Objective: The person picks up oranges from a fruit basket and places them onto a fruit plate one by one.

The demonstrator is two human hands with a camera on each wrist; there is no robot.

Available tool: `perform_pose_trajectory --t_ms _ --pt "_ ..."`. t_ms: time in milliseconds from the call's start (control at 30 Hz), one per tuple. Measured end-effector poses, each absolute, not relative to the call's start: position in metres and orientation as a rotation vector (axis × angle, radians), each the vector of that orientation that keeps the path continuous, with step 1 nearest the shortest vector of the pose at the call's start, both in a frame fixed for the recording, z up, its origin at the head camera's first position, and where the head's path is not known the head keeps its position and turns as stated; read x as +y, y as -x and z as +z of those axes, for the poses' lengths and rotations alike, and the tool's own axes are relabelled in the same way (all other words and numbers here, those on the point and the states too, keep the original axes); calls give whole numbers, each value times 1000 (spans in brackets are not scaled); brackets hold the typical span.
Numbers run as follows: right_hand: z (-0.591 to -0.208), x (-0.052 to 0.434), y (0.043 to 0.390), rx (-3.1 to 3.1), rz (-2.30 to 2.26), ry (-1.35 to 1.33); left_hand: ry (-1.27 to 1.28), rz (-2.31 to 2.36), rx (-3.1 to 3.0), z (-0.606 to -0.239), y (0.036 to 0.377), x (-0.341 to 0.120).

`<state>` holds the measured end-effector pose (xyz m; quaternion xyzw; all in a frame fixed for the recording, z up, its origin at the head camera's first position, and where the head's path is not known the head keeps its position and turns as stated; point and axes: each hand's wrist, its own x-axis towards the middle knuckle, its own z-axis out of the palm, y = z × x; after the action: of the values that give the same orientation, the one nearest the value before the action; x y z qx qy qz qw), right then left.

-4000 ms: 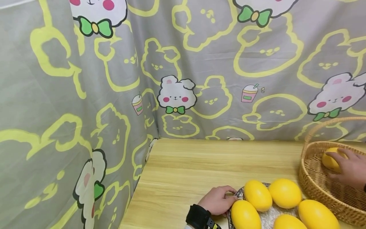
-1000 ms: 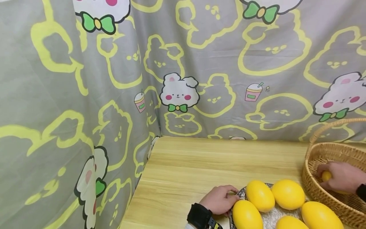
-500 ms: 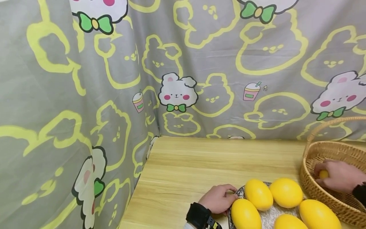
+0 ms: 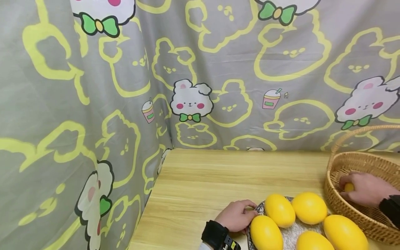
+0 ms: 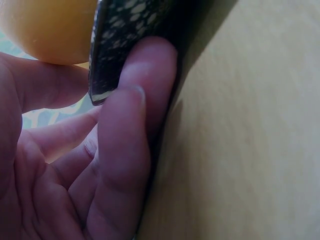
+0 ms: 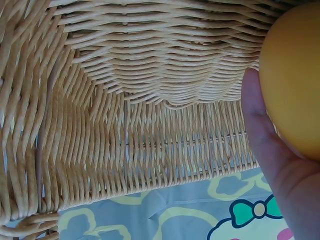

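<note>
My left hand (image 4: 235, 216) holds the rim of a dark speckled plate (image 4: 292, 233) from its left side. In the left wrist view, the thumb lies over the plate's edge (image 5: 102, 55) and the fingers tuck under it. Several smooth yellow oval fruits (image 4: 280, 210) sit in a ring on the plate. Inside the wicker basket (image 4: 359, 222) at the right, my right hand (image 4: 365, 189) grips another yellow oval fruit (image 6: 295, 80). From the head view most of that fruit is hidden by the hand, with only a small patch showing.
The basket has a tall arched handle (image 4: 353, 133) and stands close to the plate's right side. Wood-grain tabletop (image 4: 203, 173) extends left and behind the plate. A grey cartoon-print curtain (image 4: 225, 69) borders the table at the back and left.
Four seconds ago my right hand reached over the fruit with spread fingers; now its fingers are wrapped round it, a little lower in the basket. My left hand stays at the plate's rim.
</note>
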<state>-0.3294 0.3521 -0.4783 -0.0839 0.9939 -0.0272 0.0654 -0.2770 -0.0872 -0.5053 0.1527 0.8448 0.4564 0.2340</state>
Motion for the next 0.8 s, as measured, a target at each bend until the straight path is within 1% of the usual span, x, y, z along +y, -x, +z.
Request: perform_pose_trajectory --t_ms 800 --pt "-482 357 333 2995 -98 251 -435 1260 2320 -508 277 -88"
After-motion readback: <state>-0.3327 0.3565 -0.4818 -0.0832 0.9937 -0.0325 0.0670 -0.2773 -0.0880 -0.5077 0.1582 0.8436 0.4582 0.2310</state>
